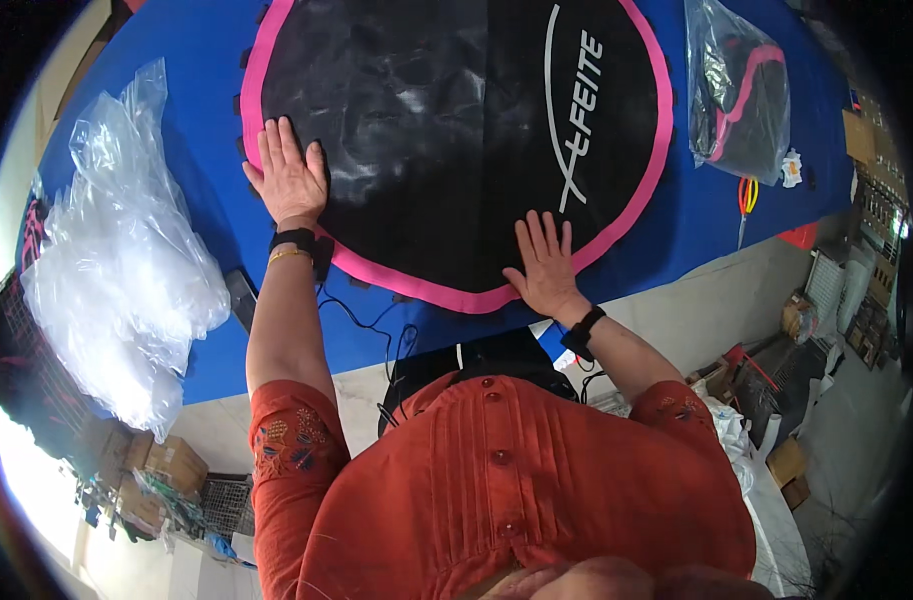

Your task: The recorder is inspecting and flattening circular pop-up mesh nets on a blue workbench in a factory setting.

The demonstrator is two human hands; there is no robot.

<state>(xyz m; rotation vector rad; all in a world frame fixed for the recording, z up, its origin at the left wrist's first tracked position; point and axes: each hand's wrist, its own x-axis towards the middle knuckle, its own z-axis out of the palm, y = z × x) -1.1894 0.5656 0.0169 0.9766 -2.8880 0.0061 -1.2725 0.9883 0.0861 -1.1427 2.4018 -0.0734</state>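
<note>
A large round black mat of shiny fabric with a pink border lies spread flat in front of me, with white lettering on its right part. Dark tabs stick out along its rim. My left hand rests palm down on its left edge, fingers spread over pink band and black fabric. On the lower right edge my right hand lies flat too, fingers stretched out. Neither hand grips anything. Each wrist wears a black band, and a thin dark cable hangs near my left wrist.
Beneath the mat is a blue-covered table. Crumpled clear plastic bags are heaped at the left. At the right are a bagged black-and-pink item and scissors with red and yellow handles. A dark flat object sits by my left forearm.
</note>
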